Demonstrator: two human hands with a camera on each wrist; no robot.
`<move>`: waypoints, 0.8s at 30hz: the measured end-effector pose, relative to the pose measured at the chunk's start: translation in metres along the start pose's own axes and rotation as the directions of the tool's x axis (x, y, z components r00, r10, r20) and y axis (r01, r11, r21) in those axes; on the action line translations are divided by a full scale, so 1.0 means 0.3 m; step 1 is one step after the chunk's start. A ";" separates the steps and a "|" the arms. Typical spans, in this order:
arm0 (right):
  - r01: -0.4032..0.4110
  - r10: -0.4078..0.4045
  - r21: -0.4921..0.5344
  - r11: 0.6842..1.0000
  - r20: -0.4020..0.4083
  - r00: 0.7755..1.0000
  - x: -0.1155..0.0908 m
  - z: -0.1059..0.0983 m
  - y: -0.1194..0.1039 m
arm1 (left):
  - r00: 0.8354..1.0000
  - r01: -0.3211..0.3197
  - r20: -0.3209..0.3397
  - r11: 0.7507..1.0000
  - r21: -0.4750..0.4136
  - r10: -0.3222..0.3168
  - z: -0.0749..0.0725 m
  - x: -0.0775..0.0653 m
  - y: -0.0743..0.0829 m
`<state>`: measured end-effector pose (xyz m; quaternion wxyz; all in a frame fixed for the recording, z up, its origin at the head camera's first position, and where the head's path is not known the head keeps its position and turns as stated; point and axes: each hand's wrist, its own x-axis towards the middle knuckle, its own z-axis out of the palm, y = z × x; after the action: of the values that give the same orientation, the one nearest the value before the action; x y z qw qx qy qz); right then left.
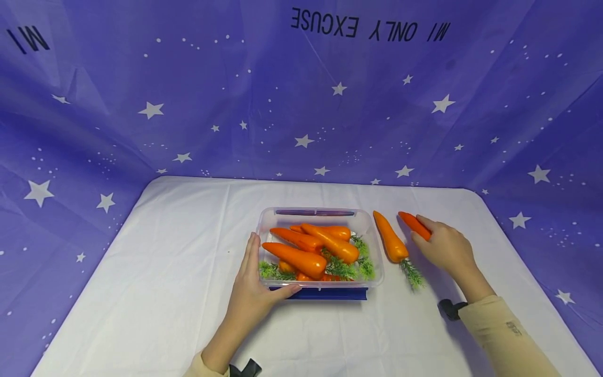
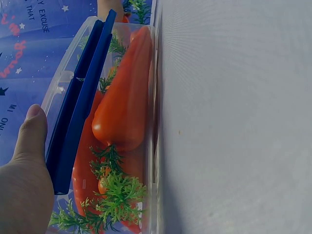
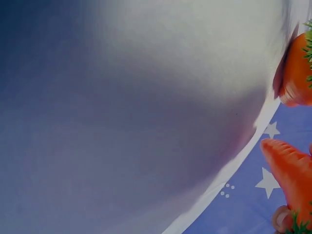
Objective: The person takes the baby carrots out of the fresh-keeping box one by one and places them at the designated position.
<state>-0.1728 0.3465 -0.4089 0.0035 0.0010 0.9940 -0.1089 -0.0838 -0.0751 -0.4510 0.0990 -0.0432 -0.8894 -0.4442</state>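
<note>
A clear plastic box (image 1: 377,230) with a blue front clip (image 1: 325,294) holds several orange carrots (image 1: 301,260) with frilly green tops. My left hand (image 1: 252,293) rests against its front left corner, straight fingers along the left wall and thumb on the front rim. In the left wrist view the thumb (image 2: 31,134) lies beside the blue clip. To the right of the box, my right hand (image 1: 447,248) grips a redder carrot (image 1: 414,225), its tip pointing away to the left. The right wrist view shows this carrot (image 3: 290,170) with a fingertip beside it.
Between the box and my right hand, one loose carrot (image 1: 390,238) lies on the white tablecloth (image 1: 188,235), its green top toward me. A purple star-printed curtain (image 1: 301,104) stands behind the table and along both sides.
</note>
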 end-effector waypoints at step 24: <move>0.005 0.007 -0.064 0.998 0.182 0.983 0.017 0.015 0.019 | 1.000 -0.004 0.003 1.000 0.006 0.004 0.001 -0.001 -0.001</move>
<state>-0.1777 0.3510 -0.4147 0.0943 -0.0087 0.9926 -0.0767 -0.0837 -0.0751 -0.4514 0.0988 -0.0452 -0.8908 -0.4413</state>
